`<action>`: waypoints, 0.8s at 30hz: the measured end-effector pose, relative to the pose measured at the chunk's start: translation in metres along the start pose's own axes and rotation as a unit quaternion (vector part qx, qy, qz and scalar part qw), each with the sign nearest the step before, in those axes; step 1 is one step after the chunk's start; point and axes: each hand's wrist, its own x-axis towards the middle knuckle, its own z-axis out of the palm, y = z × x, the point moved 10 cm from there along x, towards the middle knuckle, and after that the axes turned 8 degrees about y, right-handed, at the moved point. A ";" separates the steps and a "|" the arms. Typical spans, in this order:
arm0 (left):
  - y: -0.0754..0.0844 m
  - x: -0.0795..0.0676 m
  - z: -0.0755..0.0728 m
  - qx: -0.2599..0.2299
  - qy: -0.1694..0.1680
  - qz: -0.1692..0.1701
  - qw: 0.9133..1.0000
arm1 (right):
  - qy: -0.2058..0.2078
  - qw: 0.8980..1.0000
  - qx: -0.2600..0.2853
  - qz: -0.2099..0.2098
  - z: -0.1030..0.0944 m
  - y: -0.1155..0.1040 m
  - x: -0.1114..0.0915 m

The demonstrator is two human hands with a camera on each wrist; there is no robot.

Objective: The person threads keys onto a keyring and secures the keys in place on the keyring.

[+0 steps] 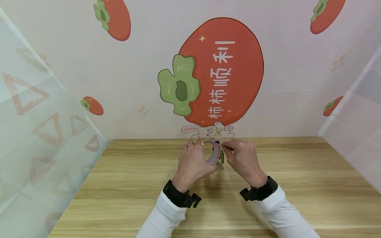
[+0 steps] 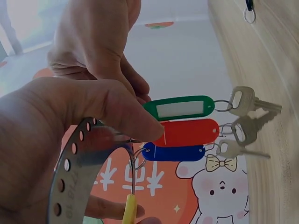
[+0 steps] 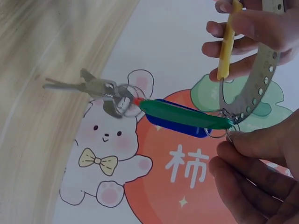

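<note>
My left hand (image 1: 193, 160) grips a curved metal band (image 2: 77, 177) with a row of holes and engraved digits. A wire with a yellow sleeve (image 3: 227, 42) runs across the band, beside the left fingers. Green (image 2: 180, 108), red (image 2: 191, 133) and blue (image 2: 175, 153) key tags hang close together at the band's end, and several silver keys (image 2: 243, 102) dangle from their far rings. The left thumb lies against the red tag. With thumb and forefinger, my right hand (image 3: 261, 158) pinches a thin metal ring (image 3: 230, 136) by the green tag's end.
Both hands are above a wood-grain table (image 1: 134, 185), near its back edge. Behind it stands a pale backdrop (image 1: 285, 72) with a large persimmon print. Black bands with small cameras (image 1: 178, 196) sit on both wrists. In the left wrist view, a metal ring (image 2: 250, 16) shows at the top right.
</note>
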 end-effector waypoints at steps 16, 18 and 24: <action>0.005 -0.001 0.002 0.007 0.015 0.015 1.000 | -0.045 0.999 0.004 0.000 0.002 0.000 0.002; 0.006 -0.001 0.003 0.009 0.015 0.016 1.000 | -0.050 0.999 0.005 -0.001 0.002 0.001 0.002; 0.005 0.000 0.002 0.003 0.019 0.012 1.000 | -0.051 0.999 0.005 0.015 0.002 0.005 0.003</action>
